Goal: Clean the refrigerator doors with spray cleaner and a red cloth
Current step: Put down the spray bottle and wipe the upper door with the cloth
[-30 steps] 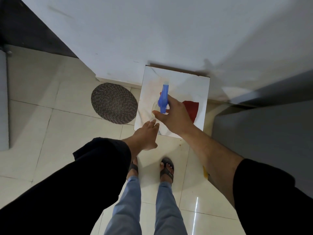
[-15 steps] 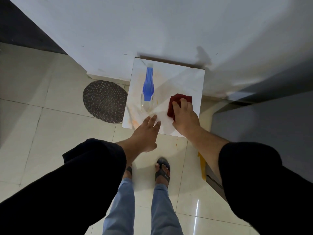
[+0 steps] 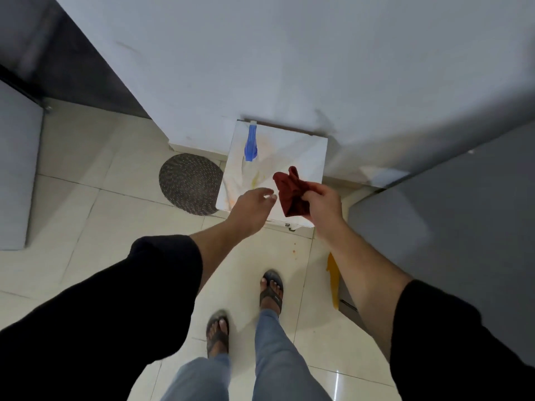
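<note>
My right hand (image 3: 324,206) grips the crumpled red cloth (image 3: 290,193) and holds it above the front edge of a small white stand (image 3: 301,151). A spray bottle with a blue trigger head (image 3: 250,144) stands at the back left of that stand, near the wall. Just left of the cloth hovers my left hand (image 3: 252,209), fingers spread and holding nothing. The grey refrigerator door (image 3: 440,215) fills the right side of the view.
A round dark woven mat (image 3: 189,183) lies on the tiled floor left of the stand. A white wall (image 3: 260,53) rises behind it. A grey panel (image 3: 17,180) stands at the far left. An orange-yellow object (image 3: 333,282) lies by the refrigerator's base. My feet in sandals stand below.
My right hand released the spray bottle onto the stand, took the red cloth and lifted it off the stand. My left hand rose slightly toward the cloth.
</note>
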